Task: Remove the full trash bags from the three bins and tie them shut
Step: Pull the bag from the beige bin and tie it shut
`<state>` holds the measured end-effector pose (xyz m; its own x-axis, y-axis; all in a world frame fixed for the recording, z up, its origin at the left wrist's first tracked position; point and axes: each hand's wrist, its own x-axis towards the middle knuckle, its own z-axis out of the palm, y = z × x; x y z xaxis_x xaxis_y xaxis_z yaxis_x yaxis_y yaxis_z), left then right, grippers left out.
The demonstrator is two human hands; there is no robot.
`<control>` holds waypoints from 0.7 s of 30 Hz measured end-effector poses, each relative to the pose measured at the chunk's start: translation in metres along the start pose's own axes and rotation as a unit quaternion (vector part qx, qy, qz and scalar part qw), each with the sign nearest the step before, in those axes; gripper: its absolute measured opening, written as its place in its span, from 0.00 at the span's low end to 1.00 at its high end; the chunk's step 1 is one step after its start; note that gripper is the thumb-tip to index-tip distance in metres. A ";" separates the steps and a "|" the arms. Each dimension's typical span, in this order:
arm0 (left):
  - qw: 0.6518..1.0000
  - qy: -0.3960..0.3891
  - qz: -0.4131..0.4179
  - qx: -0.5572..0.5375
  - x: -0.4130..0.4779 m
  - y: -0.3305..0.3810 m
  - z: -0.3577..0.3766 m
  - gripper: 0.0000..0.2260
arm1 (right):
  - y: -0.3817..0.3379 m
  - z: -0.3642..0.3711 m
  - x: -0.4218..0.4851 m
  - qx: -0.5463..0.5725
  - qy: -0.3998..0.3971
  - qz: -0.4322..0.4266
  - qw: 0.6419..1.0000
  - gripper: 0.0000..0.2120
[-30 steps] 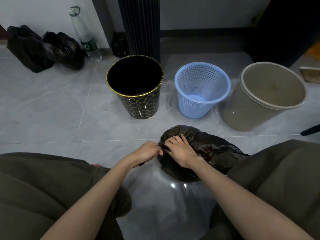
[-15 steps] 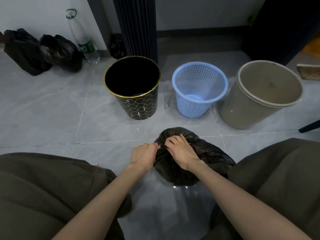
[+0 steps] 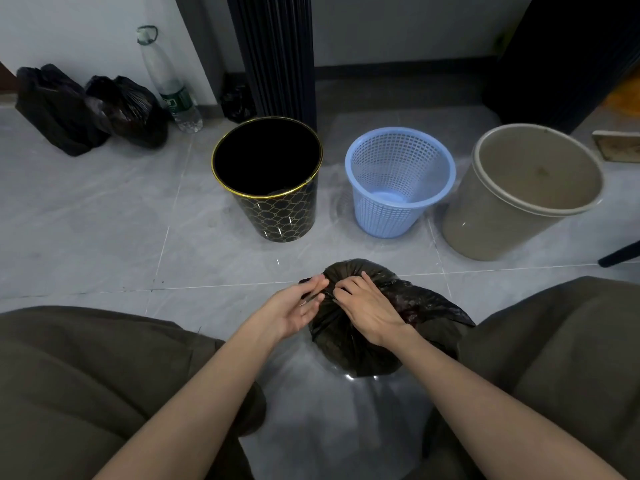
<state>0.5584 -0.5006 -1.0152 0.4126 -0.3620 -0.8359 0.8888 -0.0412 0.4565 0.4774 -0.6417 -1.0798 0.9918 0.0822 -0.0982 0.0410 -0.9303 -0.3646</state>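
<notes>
A full black trash bag [image 3: 367,348] lies on the grey tiled floor between my knees. My right hand [image 3: 369,308] rests on its top, fingers curled into the gathered plastic at the neck. My left hand [image 3: 294,308] is at the left of the neck, palm turned right, fingertips and thumb pinching a loose end of the plastic. Behind the bag stand three bins in a row with no bags in them: a black bin with a gold rim [image 3: 277,216], a blue mesh basket [image 3: 398,216] and a beige bin [image 3: 485,220].
Two filled black bags [image 3: 59,109] [image 3: 130,110] sit by the wall at the back left, next to a plastic bottle [image 3: 171,84]. A dark ribbed column [image 3: 273,53] rises behind the black bin. My trousered legs [image 3: 86,375] flank the bag.
My left hand has loosened from a tight fist beside the neck into a straighter-fingered pinch. The right hand has stayed on the bag's top.
</notes>
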 end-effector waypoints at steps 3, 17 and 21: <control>0.982 0.045 0.081 0.165 0.010 -0.010 -0.005 0.13 | 0.001 0.000 -0.001 0.003 -0.002 0.000 1.000 0.13; 0.867 0.011 0.240 0.437 -0.008 0.013 -0.008 0.12 | 0.011 -0.006 -0.003 0.018 0.000 0.081 0.997 0.14; 0.963 -0.033 0.150 0.223 -0.012 0.011 -0.006 0.08 | 0.008 -0.006 -0.004 0.006 -0.008 0.061 0.998 0.16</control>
<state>0.5643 -0.4911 -1.0024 0.6100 -0.4780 -0.6320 0.5514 -0.3168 0.7717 0.4739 -0.6512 -1.0770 0.9873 -0.0256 -0.1570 -0.0814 -0.9293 -0.3601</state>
